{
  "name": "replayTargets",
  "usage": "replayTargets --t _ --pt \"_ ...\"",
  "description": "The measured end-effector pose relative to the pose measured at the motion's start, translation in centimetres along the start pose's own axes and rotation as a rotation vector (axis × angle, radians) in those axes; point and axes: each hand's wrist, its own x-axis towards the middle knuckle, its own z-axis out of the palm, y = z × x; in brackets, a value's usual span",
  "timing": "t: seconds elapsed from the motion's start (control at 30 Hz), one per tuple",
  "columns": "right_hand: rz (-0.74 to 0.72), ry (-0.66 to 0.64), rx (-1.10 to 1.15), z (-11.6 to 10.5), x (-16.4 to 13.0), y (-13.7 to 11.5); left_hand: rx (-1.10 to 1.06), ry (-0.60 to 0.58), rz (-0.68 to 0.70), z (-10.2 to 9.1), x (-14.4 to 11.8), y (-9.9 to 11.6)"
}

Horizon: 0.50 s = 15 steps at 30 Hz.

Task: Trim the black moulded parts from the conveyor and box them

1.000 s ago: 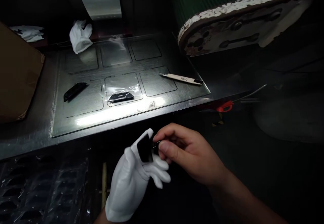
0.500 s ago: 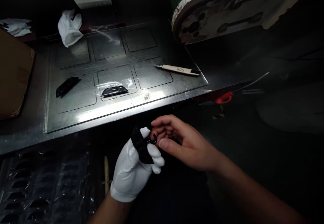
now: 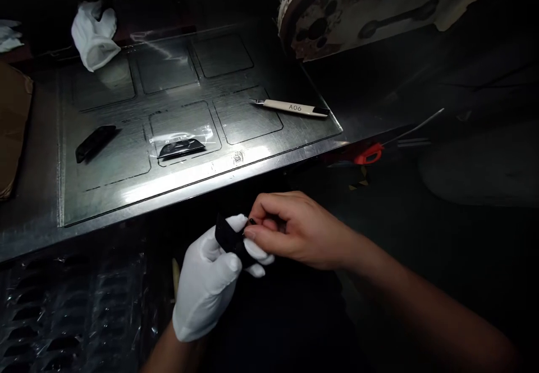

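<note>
My left hand (image 3: 206, 283), in a white glove, is closed around a black plastic part (image 3: 227, 236) with a slanted outline, held just below the bench edge. My bare right hand (image 3: 301, 230) pinches the small hook that sticks out of this part; a dark tip (image 3: 251, 221) shows between thumb and forefinger. On the bench lie a similar black part (image 3: 96, 142) at the left and another black piece (image 3: 182, 148) on or in clear film. A craft knife (image 3: 295, 108) marked A06 rests farther right.
The metal bench (image 3: 37, 221) carries a clear sheet with dark outlined squares. A white glove (image 3: 95, 36) stands at the back, a cardboard box (image 3: 14, 126) at left. A heavy machine arm (image 3: 357, 19) overhangs on the right. Trays of black parts (image 3: 67, 311) sit lower left.
My right thumb and forefinger have closed on the part's hook, which stood free before. My left thumb has shifted on the part. The bench has slid slightly left in view.
</note>
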Motion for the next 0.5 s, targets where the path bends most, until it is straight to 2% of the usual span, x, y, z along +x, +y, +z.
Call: replayTargets --t 0.1,0.17,0.2,0.33,0.37,0.4,0.43,0.5 --pt "-0.319 0.117 -0.426 0.1 0.3 -0.8 0.260 0.230 0.047 -0.6 0.1 0.6" --pt "-0.389 0.113 -0.494 0.3 0.8 -0.9 0.291 0.288 0.071 -0.9 0.3 0.9" --pt "-0.354 0.081 -0.427 0.4 1.2 -0.9 0.253 0.270 0.060 -0.9 0.4 1.0" --pt "0.057 -0.185 0.140 1.1 3.3 -1.3 -0.018 0.072 0.021 -1.1 -0.1 2.0" --pt "0.094 -0.230 0.186 1.4 4.1 -1.5 -0.063 0.037 0.037 -1.3 -0.3 2.4" --pt "0.042 -0.252 0.155 1.7 4.9 -1.9 -0.094 0.030 0.065 -1.8 -0.5 2.9" --pt "-0.101 -0.246 0.066 2.1 5.9 -2.3 -0.111 0.036 0.091 -2.5 -0.7 3.7" --pt "-0.526 -0.183 -0.202 2.9 8.1 -3.5 -0.139 0.083 0.107 -4.5 -1.6 5.7"
